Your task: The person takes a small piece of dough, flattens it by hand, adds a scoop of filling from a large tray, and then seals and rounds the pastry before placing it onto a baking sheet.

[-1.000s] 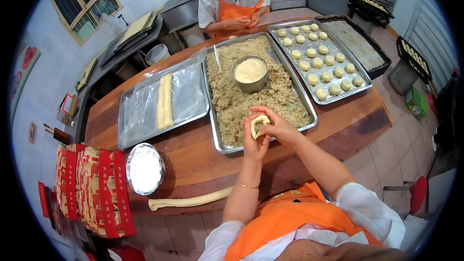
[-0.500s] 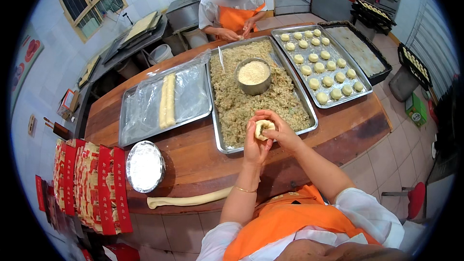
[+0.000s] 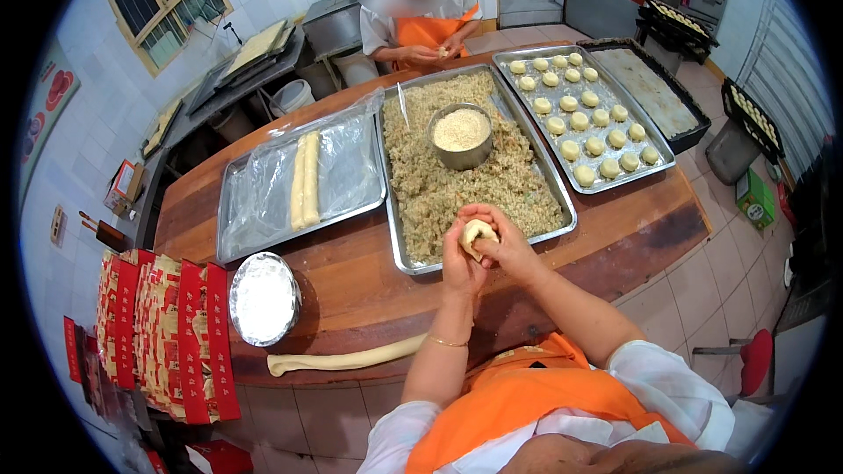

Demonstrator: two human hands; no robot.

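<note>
Between my two hands is a pale piece of filled dough (image 3: 475, 233), its rim curling over an opening. My left hand (image 3: 458, 260) cups it from the left and below. My right hand (image 3: 509, 246) pinches the rim, with the thumb at the opening. Just beyond my hands lies a large metal tray of crumbly filling (image 3: 413, 184), with a steel bowl of pale crumbs (image 3: 462, 138) resting in it. A long dough roll (image 3: 347, 357) stretches along the near table edge, left of my left forearm.
On the left, a plastic-lined tray (image 3: 250, 211) holds dough strips (image 3: 304, 180). A bowl of white flour (image 3: 263, 298) stands beside red packages (image 3: 167, 333). At the right are a tray of round dough pieces (image 3: 580, 123) and a dark baking pan (image 3: 654, 92). Across the table, a co-worker (image 3: 421, 22) handles dough.
The dough's opening has narrowed as my fingers fold its rim inward. My hands stay in nearly the same place. The co-worker's head and hands have shifted slightly.
</note>
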